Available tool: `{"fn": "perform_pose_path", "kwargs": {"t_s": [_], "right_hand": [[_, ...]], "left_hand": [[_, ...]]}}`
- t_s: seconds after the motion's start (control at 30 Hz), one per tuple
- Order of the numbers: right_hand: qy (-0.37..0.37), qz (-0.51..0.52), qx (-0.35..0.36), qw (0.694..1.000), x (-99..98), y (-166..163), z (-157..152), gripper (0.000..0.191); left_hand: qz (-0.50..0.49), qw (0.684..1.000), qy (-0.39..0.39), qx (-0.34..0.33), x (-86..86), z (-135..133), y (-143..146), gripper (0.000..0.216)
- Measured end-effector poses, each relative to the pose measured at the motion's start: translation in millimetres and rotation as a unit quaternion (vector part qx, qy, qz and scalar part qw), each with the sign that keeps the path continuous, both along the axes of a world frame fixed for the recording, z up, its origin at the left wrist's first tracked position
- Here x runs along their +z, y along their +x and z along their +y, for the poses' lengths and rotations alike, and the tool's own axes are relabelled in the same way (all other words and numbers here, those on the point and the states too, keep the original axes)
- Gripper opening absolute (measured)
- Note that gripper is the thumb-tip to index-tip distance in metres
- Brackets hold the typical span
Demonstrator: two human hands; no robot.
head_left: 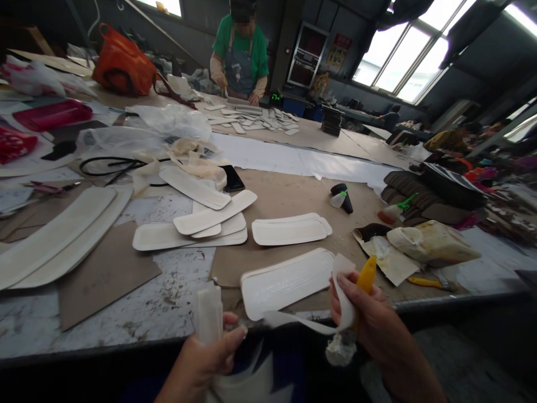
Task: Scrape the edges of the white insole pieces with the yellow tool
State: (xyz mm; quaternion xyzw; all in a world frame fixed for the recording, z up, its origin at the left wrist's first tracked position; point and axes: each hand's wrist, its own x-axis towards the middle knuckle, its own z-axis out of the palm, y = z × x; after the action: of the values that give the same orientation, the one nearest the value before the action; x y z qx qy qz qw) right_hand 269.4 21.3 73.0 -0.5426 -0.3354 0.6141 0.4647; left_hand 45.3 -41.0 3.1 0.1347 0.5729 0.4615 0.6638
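At the table's front edge, my left hand (210, 352) is closed around a bundle of white strips (207, 313). My right hand (373, 313) grips a yellow-handled brush (367, 274), its bristle end pointing down and caked with whitish stuff. The same hand pinches a long white strip (344, 296), which curves down and leftward toward my left hand. Just beyond the hands lies a white, round-cornered panel (289, 282) with a wet-looking, glossy top, stacked on another. More such panels (291, 230) lie behind it. Loose white pieces (251, 380) hang blurred below my left hand.
Overlapping white panels (213, 218) and longer ones (62, 235) lie left. On the right are a glue-stained container (432, 243), another yellow brush (430, 282), a small bottle (339, 197) and stacked brown pieces (406, 193). Across the table, a person in green (241, 56) works.
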Motion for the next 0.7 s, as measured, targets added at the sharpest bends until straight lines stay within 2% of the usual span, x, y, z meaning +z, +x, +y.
{"fn": "perform_pose_path", "kwargs": {"t_s": [0.07, 0.1, 0.17, 0.23, 0.33, 0.43, 0.53, 0.7], "right_hand": [[0.005, -0.093, 0.126, 0.988, 8.4, 8.4, 7.7, 0.038], [0.015, -0.152, 0.202, 0.968, 11.2, 8.3, 12.4, 0.036], [0.062, -0.273, 0.335, 0.899, 13.6, 0.1, 23.4, 0.032], [0.116, -0.380, 0.424, 0.814, 12.7, -15.6, 35.4, 0.029], [0.143, -0.492, 0.493, 0.703, 8.4, -41.7, 52.8, 0.021], [0.144, -0.543, 0.537, 0.629, 2.5, -60.7, 67.2, 0.021], [0.166, -0.559, 0.564, 0.584, -3.9, -71.4, 78.4, 0.023], [0.189, -0.575, 0.577, 0.548, -11.9, -82.3, 88.5, 0.021]], "left_hand": [[-0.003, 1.000, -0.003, -0.011, 2.0, 8.8, -3.7, 0.070], [0.009, 1.000, -0.001, -0.017, 2.7, 13.3, -4.0, 0.070], [0.051, 0.998, 0.009, -0.025, 3.0, 21.1, -2.4, 0.065], [0.098, 0.995, 0.016, -0.033, 2.5, 27.0, 0.4, 0.060], [0.144, 0.988, 0.015, -0.047, 1.8, 32.9, 2.3, 0.054], [0.162, 0.984, 0.016, -0.072, -1.8, 37.1, 0.0, 0.046], [0.184, 0.977, 0.020, -0.104, -11.7, 40.6, -3.9, 0.045], [0.212, 0.968, 0.016, -0.132, -22.2, 47.1, -8.2, 0.045]]}}
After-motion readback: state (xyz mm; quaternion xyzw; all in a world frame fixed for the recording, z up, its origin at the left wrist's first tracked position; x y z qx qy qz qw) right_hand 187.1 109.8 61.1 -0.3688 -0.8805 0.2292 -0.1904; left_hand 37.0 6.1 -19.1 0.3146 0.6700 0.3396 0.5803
